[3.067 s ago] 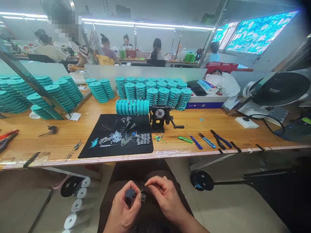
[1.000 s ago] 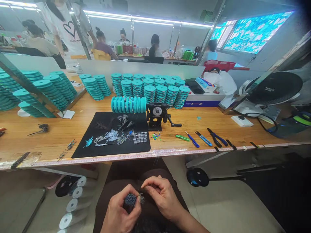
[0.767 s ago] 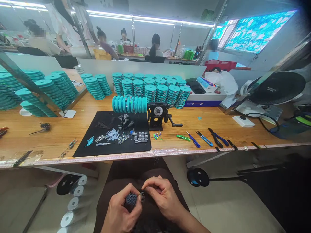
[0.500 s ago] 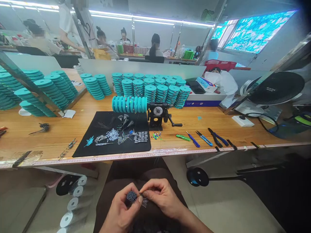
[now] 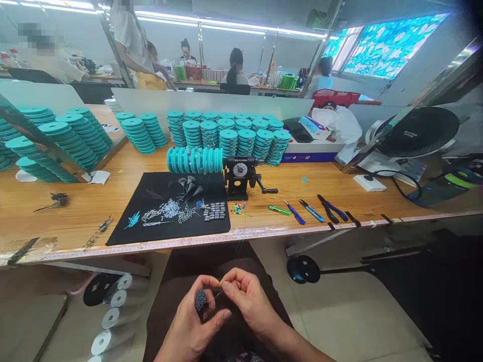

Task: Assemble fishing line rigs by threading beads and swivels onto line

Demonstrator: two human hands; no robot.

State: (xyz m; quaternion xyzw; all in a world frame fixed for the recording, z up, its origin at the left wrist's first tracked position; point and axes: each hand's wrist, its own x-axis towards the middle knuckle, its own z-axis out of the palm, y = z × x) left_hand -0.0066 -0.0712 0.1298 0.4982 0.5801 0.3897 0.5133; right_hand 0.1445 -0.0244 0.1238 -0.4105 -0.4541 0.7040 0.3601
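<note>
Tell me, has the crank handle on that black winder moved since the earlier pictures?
No: judged against the dial, the crank handle sits lower right, as before.

Head-worn, the camera faces forward and down: dark-brown clothed lap (image 5: 215, 257) close at bottom centre, long brown wooden workbench (image 5: 294, 178) farther, mid-frame.

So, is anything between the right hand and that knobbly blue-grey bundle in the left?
Only curled fingers of the left hand and a thin, pale strand show between the right hand and the bundle; nothing else is visible.
</note>
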